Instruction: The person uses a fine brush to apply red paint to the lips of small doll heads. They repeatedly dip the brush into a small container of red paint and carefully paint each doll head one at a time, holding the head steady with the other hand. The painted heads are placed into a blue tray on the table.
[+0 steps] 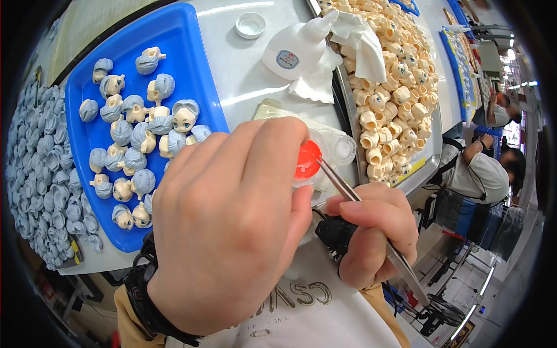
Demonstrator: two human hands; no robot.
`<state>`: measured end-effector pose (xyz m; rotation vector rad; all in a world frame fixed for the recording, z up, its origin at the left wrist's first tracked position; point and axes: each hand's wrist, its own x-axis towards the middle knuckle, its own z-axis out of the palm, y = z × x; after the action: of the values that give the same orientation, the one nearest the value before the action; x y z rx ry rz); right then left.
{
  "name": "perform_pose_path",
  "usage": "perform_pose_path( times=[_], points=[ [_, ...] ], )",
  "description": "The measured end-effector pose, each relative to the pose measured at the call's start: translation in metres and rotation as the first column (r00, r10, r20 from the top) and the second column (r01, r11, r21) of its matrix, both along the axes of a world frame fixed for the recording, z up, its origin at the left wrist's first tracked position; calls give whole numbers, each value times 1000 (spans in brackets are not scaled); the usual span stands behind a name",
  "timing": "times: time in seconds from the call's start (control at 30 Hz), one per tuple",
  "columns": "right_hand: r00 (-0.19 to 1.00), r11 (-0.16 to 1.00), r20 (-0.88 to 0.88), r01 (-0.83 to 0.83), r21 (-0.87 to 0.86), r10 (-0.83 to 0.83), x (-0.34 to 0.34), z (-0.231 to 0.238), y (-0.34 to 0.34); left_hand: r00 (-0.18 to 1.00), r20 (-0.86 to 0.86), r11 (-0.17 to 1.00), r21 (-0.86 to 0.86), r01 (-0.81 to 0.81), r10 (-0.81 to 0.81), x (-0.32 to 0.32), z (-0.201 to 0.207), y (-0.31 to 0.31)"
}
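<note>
My left hand (232, 203) is closed, back toward me, around a small clear round container (297, 181) with a bright red, smooth filling (308, 159). Its fingertips are partly hidden. Metal tweezers (396, 255) are pinched in my right hand (377, 232), slanting up and left, their tips at the right edge of the red filling. I cannot make out anything between the tips. Beyond my left hand, a blue tray (200, 64) carries several small doll heads (184, 116) with pale blue-grey hair; some lie behind the hand.
Loose blue-grey hair pieces (49, 168) are heaped far left. Right of my hands, a metal tray (348, 110) holds many beige face parts (400, 95). A white bottle (296, 46), crumpled white cloth (362, 46) and round lid (250, 25) stand ahead. Another person (478, 174) is at right.
</note>
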<state>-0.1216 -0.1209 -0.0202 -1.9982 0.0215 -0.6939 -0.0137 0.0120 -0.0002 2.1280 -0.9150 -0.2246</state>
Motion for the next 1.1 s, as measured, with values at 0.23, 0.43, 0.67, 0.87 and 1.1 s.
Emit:
perform_pose_path(
  times=[0.23,0.43,0.67,0.87,1.1],
  points=[
    [998,991,-59,19,-131,-27,8,8,3,1000,1,1000,-7,-4,4,-1,-2,0],
    [993,991,-75,96,89,-89,5,6,7,1000,1,1000,-3,7,-7,0,-1,1],
    [997,927,46,-72,368,60,-4,-11,1,1000,9,1000,0,9,-9,1,-1,1],
    [995,994,50,79,78,-83,0,-6,5,1000,-9,1000,-11,8,-8,0,-2,0],
    [1000,999,16,10,31,-11,4,-5,-2,1000,-16,1000,-5,5,-5,0,0,0]
  ],
)
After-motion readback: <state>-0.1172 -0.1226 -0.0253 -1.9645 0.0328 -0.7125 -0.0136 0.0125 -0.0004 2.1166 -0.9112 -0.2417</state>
